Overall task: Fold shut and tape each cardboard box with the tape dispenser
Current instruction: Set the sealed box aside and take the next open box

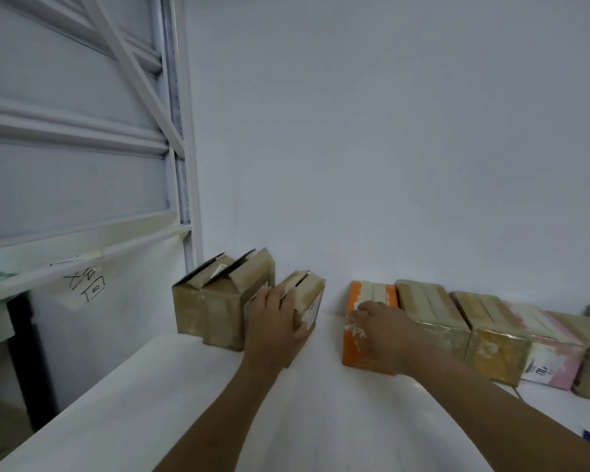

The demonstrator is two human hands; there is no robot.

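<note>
Now my left hand [273, 321] grips the unsealed box [309, 287] by the wall, and my right hand [378, 325] hooks over the taped orange box [355, 349]. I'd slide the unsealed one squarely toward me across the surface [150, 386] — then fold.

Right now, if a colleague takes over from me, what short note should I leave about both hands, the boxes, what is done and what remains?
Left hand: grips the small brown box, whose flaps are not fully closed and show no tape.
Right hand: lies on the orange box; grip unclear.
Done: the orange box looks taped, as do the taped boxes in the row to its right.
Left: small brown box, and the larger brown box with flaps up.
Tape dispenser: not in view.
</note>
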